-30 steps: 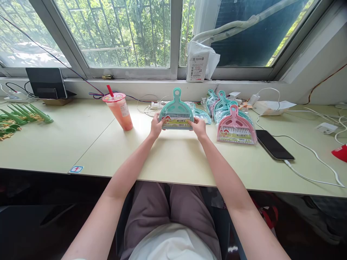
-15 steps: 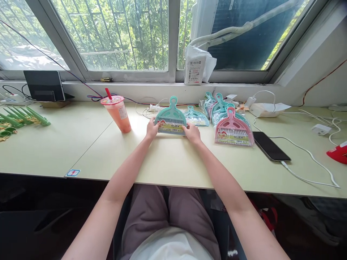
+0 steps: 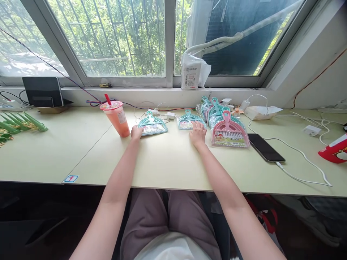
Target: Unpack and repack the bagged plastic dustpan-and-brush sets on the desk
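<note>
My left hand [image 3: 136, 132] grips the left edge of a teal dustpan-and-brush set [image 3: 154, 126] that lies on the table in clear wrapping. Further right, my right hand [image 3: 198, 134] has its fingers stretched out at the lower right edge of a second teal dustpan-and-brush set [image 3: 187, 124]. Whether those fingertips press on the wrapping I cannot tell. Beside that hand, a pink wrapped dustpan-and-brush set [image 3: 230, 133] leans in front of several teal sets [image 3: 215, 106].
A cup of pink drink [image 3: 117, 119] with a red straw stands left of my left hand. A phone [image 3: 266, 147] on a white charging cable lies at the right. Cables and a white adapter [image 3: 170, 115] run along the back. Green plastic pieces [image 3: 21, 122] lie far left.
The teal set held upright between both hands now lies on the table further left, still in my left hand. My right hand has let go and moved right to the other teal set.
</note>
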Available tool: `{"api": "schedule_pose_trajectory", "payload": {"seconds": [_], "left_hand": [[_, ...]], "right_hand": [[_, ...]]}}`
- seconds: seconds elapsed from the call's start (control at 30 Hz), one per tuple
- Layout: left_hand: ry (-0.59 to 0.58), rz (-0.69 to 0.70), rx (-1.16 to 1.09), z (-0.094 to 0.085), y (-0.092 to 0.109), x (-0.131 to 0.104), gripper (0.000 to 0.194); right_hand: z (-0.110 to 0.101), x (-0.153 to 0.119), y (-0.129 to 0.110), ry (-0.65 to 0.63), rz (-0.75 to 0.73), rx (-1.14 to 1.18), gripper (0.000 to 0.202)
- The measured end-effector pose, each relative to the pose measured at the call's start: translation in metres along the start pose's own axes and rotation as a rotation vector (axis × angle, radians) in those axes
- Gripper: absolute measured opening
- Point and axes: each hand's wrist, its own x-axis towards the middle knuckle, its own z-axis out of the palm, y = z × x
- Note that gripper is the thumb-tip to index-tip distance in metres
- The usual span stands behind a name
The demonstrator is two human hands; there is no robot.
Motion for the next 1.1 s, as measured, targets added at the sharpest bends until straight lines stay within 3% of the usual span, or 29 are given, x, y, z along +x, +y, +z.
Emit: {"api": "schedule_pose_trajectory", "payload": {"seconds": [0.17, 0.27, 0.43, 0.53, 0.63, 0.73, 0.87, 0.93, 1.0, 1.1], "left_hand": [[0.052, 0.107, 0.317, 0.004, 0.005, -0.013, 0.038], [0.09, 0.147, 0.383, 0.007, 0.006, -0.021, 0.039], [0.329, 0.304, 0.331, 0.005, 0.012, -0.034, 0.055], [0.469, 0.468, 0.24, 0.002, 0.019, -0.046, 0.043], [0.528, 0.641, 0.174, 0.001, 0.026, -0.057, 0.033], [0.406, 0.813, 0.187, 0.003, 0.03, -0.064, 0.022], [-0.062, 0.905, 0.346, 0.011, 0.028, -0.064, 0.019], [-0.22, 0.908, 0.402, 0.018, 0.024, -0.062, 0.019], [-0.281, 0.892, 0.373, 0.024, 0.019, -0.057, 0.018], [-0.284, 0.779, 0.232, 0.031, 0.013, -0.047, 0.019]], "right_hand": [[0.008, 0.0, -0.003, -0.076, -0.202, -0.06, 0.056], [0.009, 0.005, -0.003, -0.095, -0.26, -0.082, 0.058], [0.015, 0.025, -0.012, -0.208, -0.429, -0.208, 0.058], [0.02, 0.037, -0.028, -0.293, -0.508, -0.345, 0.064], [0.023, 0.044, -0.041, -0.33, -0.532, -0.451, 0.066], [0.023, 0.043, -0.041, -0.31, -0.542, -0.449, 0.063], [0.021, 0.035, -0.027, -0.246, -0.525, -0.309, 0.058], [0.018, 0.028, -0.02, -0.211, -0.484, -0.258, 0.059], [0.015, 0.021, -0.018, -0.187, -0.462, -0.216, 0.059], [0.009, 0.01, -0.019, -0.173, -0.475, -0.132, 0.054]]}}
